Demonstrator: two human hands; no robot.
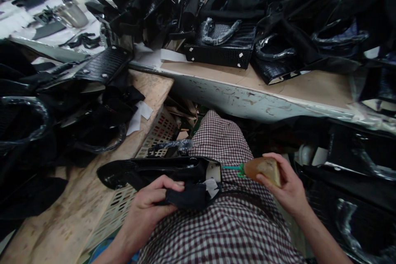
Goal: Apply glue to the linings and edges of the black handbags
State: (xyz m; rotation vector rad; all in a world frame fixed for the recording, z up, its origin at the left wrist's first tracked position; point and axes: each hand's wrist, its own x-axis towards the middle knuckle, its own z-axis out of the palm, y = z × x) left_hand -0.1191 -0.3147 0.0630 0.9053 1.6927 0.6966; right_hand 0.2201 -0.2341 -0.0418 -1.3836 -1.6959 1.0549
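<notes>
My left hand [153, 202] is closed on a black glossy handbag [161, 175] that lies across my lap, fingers pinching its dark lining near the open top. A white paper tag [212, 186] shows at the bag's right end. My right hand [286, 185] grips a brownish squeeze bottle [264, 169] with a green nozzle [235, 168] that points left toward the bag's edge, a short gap away. My lap is covered by red-and-white checked cloth [222, 222].
A worn wooden workbench [278, 90] ahead is piled with black crocodile-pattern handbags [221, 43]. More black bags lie on a wooden surface [71, 214] at left and stacked at right [355, 173]. A white plastic crate [157, 130] stands beside my left knee.
</notes>
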